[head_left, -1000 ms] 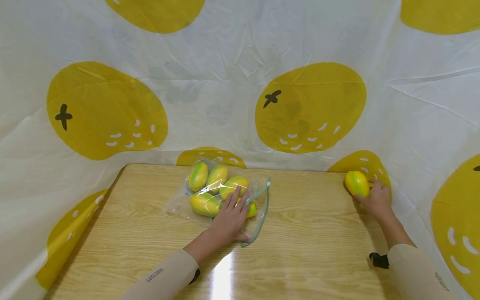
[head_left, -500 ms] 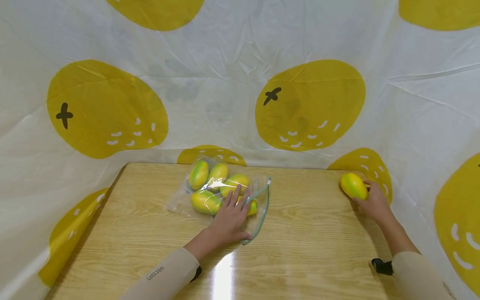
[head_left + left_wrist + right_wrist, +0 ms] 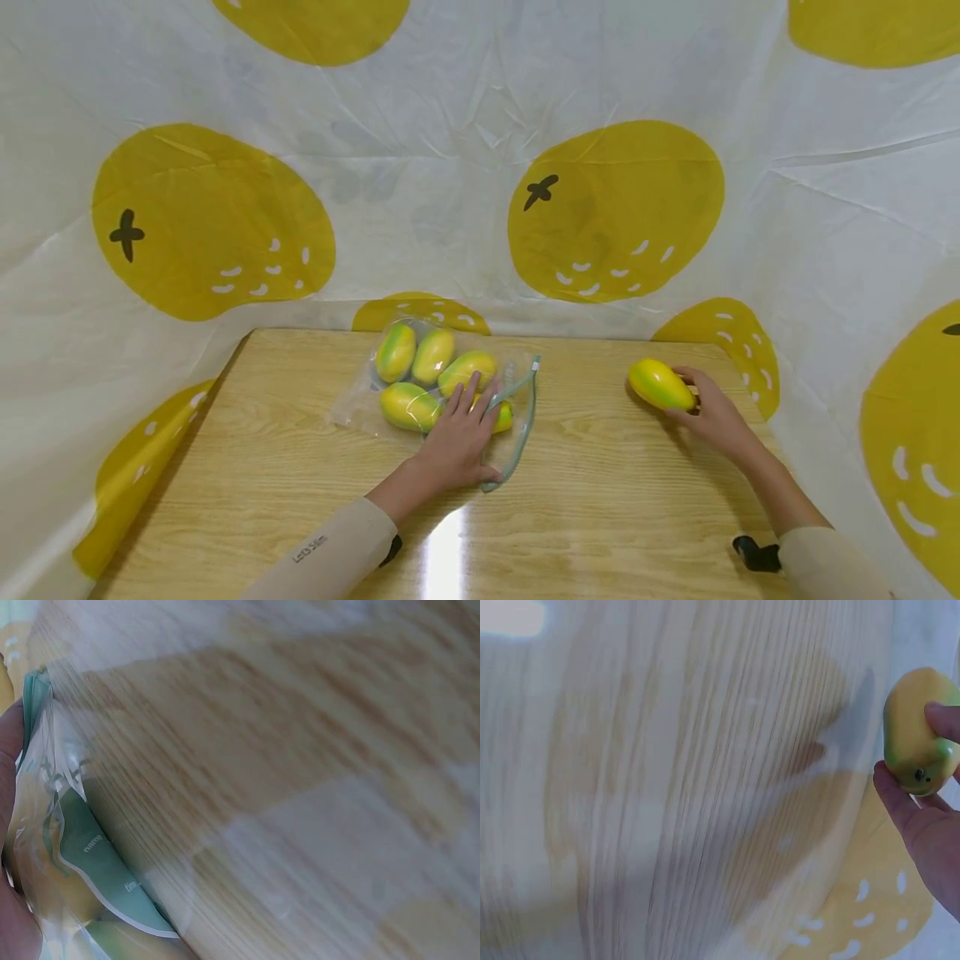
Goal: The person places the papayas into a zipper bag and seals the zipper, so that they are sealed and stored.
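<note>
A clear zip bag [image 3: 352,410] with a green zip edge lies on the table, holding several yellow-green mangoes [image 3: 408,407]. My left hand [image 3: 459,442] rests on the bag near its mouth, fingers spread over the plastic and partly covering a mango inside. The wrist view on that side shows the bag's green label [image 3: 105,862] beside the hand. To the right, my right hand [image 3: 712,417] grips a single mango [image 3: 660,385] between thumb and fingers, apart from the bag. The right wrist view shows this mango's dark stem end, and a shadow on the wood beside it.
The wooden table [image 3: 585,500] ends at the back against a white cloth [image 3: 435,225] printed with big yellow fruit, which also hangs at both sides. A bright light reflection [image 3: 444,554] lies on the table's front part.
My right hand has carried the mango leftward from the table's back right corner, toward the bag. My left hand and the bag have stayed about where they were.
</note>
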Motion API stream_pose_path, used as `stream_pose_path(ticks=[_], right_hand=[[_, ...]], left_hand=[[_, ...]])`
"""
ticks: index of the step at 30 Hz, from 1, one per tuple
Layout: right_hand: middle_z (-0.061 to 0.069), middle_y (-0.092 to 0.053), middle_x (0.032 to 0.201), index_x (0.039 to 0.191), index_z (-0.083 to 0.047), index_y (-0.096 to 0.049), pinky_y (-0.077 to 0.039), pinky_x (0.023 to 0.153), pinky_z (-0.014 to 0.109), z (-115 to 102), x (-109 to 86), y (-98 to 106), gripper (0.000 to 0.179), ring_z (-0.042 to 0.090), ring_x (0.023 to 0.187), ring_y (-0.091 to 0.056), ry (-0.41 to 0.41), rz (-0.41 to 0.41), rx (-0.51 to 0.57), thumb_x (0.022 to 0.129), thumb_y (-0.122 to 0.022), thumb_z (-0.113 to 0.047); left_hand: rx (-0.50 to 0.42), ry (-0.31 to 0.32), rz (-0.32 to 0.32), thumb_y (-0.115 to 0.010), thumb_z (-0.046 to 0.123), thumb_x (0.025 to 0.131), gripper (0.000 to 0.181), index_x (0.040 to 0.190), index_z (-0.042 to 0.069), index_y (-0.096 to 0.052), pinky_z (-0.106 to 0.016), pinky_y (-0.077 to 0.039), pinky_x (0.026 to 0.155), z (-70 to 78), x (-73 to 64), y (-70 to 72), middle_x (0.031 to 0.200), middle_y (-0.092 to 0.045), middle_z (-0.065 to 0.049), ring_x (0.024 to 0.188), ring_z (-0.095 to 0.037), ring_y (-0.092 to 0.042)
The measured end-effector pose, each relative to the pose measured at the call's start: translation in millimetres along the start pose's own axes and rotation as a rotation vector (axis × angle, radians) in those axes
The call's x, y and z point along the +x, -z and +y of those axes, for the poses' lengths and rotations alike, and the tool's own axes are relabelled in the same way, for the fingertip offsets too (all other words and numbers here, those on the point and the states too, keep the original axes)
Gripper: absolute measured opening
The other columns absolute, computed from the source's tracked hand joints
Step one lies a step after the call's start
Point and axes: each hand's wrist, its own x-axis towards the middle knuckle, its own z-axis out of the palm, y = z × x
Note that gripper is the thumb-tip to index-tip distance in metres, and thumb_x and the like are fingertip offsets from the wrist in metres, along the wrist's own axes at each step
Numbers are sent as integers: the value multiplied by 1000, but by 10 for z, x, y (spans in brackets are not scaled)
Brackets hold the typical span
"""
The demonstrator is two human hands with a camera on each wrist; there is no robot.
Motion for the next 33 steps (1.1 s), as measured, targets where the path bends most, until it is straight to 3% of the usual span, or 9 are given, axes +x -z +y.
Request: stream_pose_path(ticks=[9,14,20,33], right_hand=[[31,-43,148,152,6,-35,-58,86,38,-438,26,-184,67,47,121,-58,52,-73,62,97,-71,-7],[26,-46,150,152,1,-38,-56,94,47,-627,61,-304,66,41,126,-56,50,-133,86,96,-72,-7],[24,-49,149,150,-2,-43,-55,97,51,-843,100,-384,63,39,126,-57,130,-181,83,95,-73,-6],[21,-52,148,150,-3,-47,-53,101,57,-1057,265,-561,63,42,132,-55,220,-285,97,93,-74,-2]], left_hand=[[-1,-6,19,-71,84,70,117,154,8,-42,-59,-16,127,-10,5,2,174,-5,-18,159,-48,-5],[-3,-9,16,-70,84,71,118,155,7,-41,-59,-15,127,-10,14,-1,174,-5,-19,158,-48,-6],[-7,-7,13,-70,84,71,116,154,7,-43,-59,-16,127,-8,6,14,174,-6,-19,158,-48,-5],[18,-12,20,-68,86,72,118,155,7,-41,-58,-17,127,-15,6,13,174,-3,-19,158,-49,-7]])
